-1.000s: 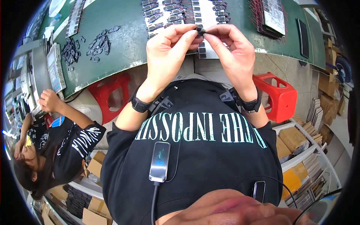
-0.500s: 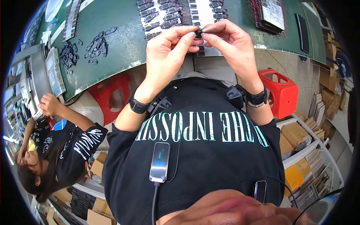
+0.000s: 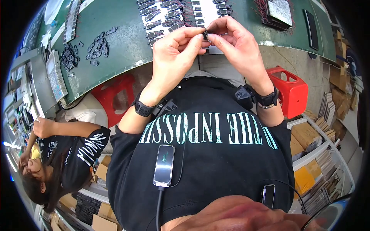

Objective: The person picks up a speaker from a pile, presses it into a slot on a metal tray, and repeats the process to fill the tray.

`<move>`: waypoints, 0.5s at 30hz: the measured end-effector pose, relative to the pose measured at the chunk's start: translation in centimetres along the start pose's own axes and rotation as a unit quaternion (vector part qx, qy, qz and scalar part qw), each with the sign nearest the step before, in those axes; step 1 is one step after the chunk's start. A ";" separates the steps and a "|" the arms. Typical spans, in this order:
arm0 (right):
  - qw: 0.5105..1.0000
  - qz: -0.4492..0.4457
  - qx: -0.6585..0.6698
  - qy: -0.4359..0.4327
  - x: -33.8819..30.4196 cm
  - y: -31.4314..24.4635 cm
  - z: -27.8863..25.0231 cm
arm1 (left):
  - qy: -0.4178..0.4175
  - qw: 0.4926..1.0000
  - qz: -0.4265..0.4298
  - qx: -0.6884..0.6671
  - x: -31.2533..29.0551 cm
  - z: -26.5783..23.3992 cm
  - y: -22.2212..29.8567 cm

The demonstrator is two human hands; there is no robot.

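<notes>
Close together over the near edge of the green table (image 3: 127, 63), both my hands pinch one small black part (image 3: 206, 35). My left hand (image 3: 173, 54) grips it from the left between thumb and forefinger, and my right hand (image 3: 241, 48) from the right in the same way. Fingertips hide most of the part, so its exact kind is unclear. Just beyond my hands lie white sheets (image 3: 199, 19) with rows of small black modules (image 3: 172, 14) that have thin wires.
Loose black pieces (image 3: 98, 48) lie in piles on the table's left. A stack of boards with red wires (image 3: 279, 15) sits at the right. Red stools (image 3: 287, 90) stand under the edge. A co-worker's arm (image 3: 73, 129) is at the left, near a machine's keypad (image 3: 57, 77).
My hands stay pinched on the small black part, which has turned slightly between my fingers. The co-worker's hand has drawn back from the machine's keypad.
</notes>
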State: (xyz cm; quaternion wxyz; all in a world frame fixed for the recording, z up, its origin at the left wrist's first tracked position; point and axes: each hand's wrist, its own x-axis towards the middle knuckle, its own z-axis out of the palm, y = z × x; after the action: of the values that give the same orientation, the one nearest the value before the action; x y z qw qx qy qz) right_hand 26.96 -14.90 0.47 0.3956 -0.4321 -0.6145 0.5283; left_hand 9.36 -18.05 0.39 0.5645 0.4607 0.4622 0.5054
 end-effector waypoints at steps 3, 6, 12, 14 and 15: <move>0.996 -0.010 -0.087 -0.009 -0.8 -1.1 -0.1 | 0.013 0.991 0.039 0.129 0.1 0.4 -0.6; 0.995 0.016 -0.097 -0.009 -1.8 -1.0 -0.4 | 0.001 0.949 0.131 0.288 -0.6 0.7 -0.5; 0.983 0.132 0.128 0.001 -2.8 -0.5 -1.8 | -0.022 0.905 0.215 0.367 -0.3 1.9 -0.1; 0.980 0.139 0.142 -0.001 -2.7 -0.2 -2.0 | -0.015 0.954 0.107 0.281 -0.3 2.0 0.2; 0.977 0.144 0.156 -0.004 -2.7 0.0 -2.1 | -0.012 0.970 0.053 0.236 -0.4 2.0 0.2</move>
State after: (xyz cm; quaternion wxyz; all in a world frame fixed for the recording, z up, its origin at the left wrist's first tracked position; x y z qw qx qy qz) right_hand 29.81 -16.79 0.68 0.3753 -0.4474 -0.4574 0.6706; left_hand 11.29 -18.51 0.95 0.4175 0.6110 0.5365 0.4056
